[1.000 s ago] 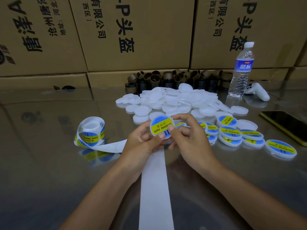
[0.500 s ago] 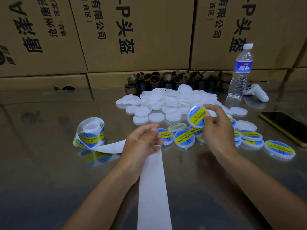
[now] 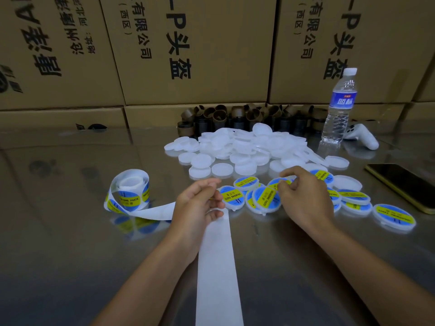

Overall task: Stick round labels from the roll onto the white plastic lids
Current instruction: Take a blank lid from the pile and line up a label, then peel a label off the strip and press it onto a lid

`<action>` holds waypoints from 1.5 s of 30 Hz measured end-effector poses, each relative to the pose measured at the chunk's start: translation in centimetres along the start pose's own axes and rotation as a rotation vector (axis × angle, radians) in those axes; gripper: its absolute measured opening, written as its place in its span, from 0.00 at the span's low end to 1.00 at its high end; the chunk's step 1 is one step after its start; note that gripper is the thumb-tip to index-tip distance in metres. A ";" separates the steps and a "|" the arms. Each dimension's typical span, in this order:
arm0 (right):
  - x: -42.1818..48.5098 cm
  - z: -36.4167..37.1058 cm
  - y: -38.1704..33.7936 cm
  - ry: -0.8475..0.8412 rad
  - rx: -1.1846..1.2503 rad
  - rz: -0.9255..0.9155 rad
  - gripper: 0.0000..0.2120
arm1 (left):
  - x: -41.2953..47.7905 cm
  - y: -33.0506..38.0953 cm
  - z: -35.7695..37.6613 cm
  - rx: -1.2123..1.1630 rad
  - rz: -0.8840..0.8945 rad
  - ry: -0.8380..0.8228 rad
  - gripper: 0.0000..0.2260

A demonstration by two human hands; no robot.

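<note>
A roll of blue and yellow round labels (image 3: 129, 191) stands on the shiny table at the left. Its white backing strip (image 3: 216, 267) runs from the roll to my left hand and then toward me. My left hand (image 3: 197, 205) pinches the strip where it bends. Behind the hands lies a pile of plain white plastic lids (image 3: 240, 147). Several labelled lids (image 3: 266, 198) lie in a cluster between and to the right of the hands. My right hand (image 3: 306, 198) is low over this cluster, its fingertips pinching the edge of one labelled lid (image 3: 274, 183).
A water bottle (image 3: 339, 109) stands at the back right beside a white controller (image 3: 362, 135). A phone (image 3: 404, 184) lies at the right edge. Empty brown cardboard cores (image 3: 223, 116) line the back, under stacked cardboard boxes (image 3: 188, 43).
Both hands held one labelled lid together. My right hand then carried it up and right, and has now brought it down onto the labelled cluster. My left hand stayed on the strip.
</note>
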State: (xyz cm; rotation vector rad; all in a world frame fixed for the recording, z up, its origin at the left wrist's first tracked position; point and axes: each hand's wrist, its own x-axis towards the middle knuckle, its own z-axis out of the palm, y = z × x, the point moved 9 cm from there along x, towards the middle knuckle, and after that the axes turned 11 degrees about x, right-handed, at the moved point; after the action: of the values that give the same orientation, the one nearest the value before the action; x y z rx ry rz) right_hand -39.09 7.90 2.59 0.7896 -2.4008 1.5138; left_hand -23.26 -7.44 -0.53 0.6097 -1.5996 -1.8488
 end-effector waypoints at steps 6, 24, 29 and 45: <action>2.3 3.3 -4.4 -0.059 0.226 -0.120 0.08 | 0.2 0.1 -0.3 -0.031 0.008 0.033 0.10; 5.1 13.2 -4.3 -0.494 -0.350 -0.173 0.04 | 0.7 -0.2 -0.3 -0.037 0.002 0.020 0.11; 4.4 9.8 -6.1 -0.377 0.220 -0.178 0.06 | 0.7 -0.1 -0.5 -0.045 -0.009 0.037 0.10; -4.1 7.3 -5.5 -0.354 0.805 0.094 0.07 | 0.6 -0.1 -0.8 -0.109 -0.059 0.051 0.19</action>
State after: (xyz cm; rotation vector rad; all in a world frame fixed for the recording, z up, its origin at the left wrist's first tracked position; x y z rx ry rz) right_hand -31.86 1.03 1.79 1.1727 -2.0015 2.6202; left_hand -23.20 -8.42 -0.74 0.6565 -1.4513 -1.9337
